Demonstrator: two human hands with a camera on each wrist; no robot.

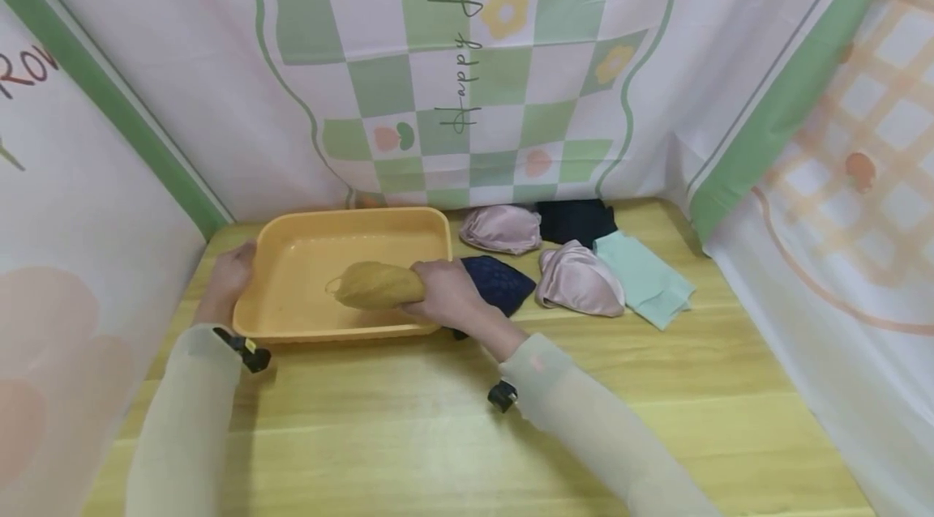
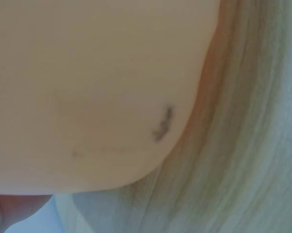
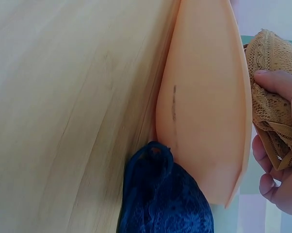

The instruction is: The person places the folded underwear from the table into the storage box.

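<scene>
A yellow-orange plastic tray [image 1: 343,333] with raised sides stands at the back left of the wooden table. My left hand [image 1: 232,270] holds its left end from outside, the fingers partly hidden behind the wall. In the left wrist view the tray's side [image 2: 97,97] fills most of the picture. My right hand [image 1: 447,290] grips a folded mustard lace bra [image 1: 379,285] above the tray's right half. Its thumb presses on the lace [image 3: 269,53] in the right wrist view. Just right of the tray lies a folded navy lace bra [image 1: 498,284], partly behind my right hand.
Right of the navy bra are two folded pink bras, one at the back [image 1: 502,228] and one nearer [image 1: 581,280]. A black folded garment [image 1: 576,220] and a mint-green cloth [image 1: 645,278] lie beside them. Printed curtains [image 1: 467,79] enclose the table [image 1: 379,428] at the back and sides.
</scene>
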